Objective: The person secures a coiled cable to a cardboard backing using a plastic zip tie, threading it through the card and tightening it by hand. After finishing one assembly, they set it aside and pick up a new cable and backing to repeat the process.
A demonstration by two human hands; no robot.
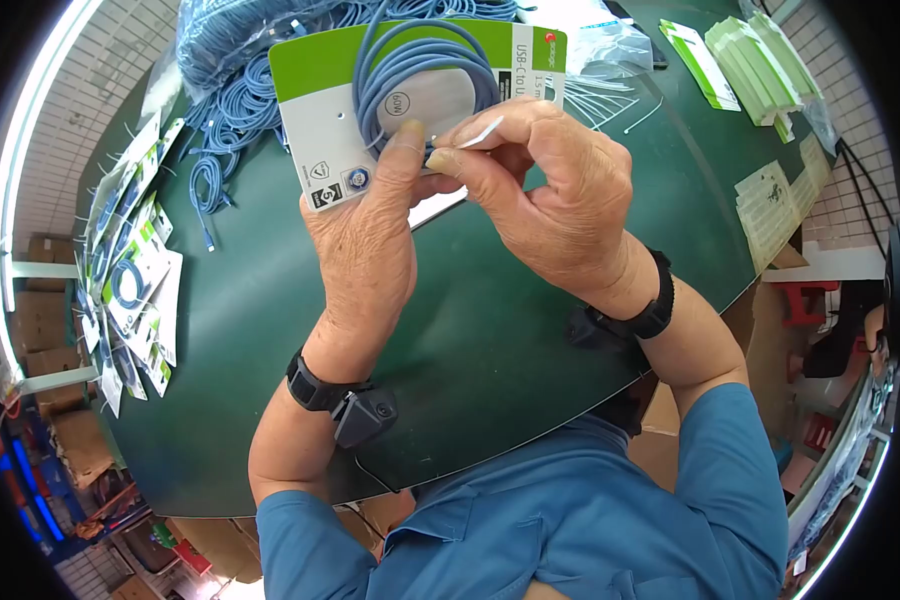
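Note:
A green and white packaging card [310, 115] is held up over the table, a coiled blue USB cable [425, 62] lying against its front. My left hand [365, 235] is closed on the card's lower edge, its thumb pressing at the bottom of the coil. From the right, my right hand [575, 195] meets it there with thumb and index finger pinched together. A thin white tie [483, 133] sticks out between those fingers. Where the tie meets the cable and card is hidden behind my fingertips.
Blue cable bundles [245, 95] heap at the far left, by a plastic bag [220, 40] of more. Carded cables [135, 290] pile along the left edge. Loose white ties [595, 105] lie beyond my right hand. Blank cards [750, 65] are stacked far right, near a yellowish sheet [775, 210].

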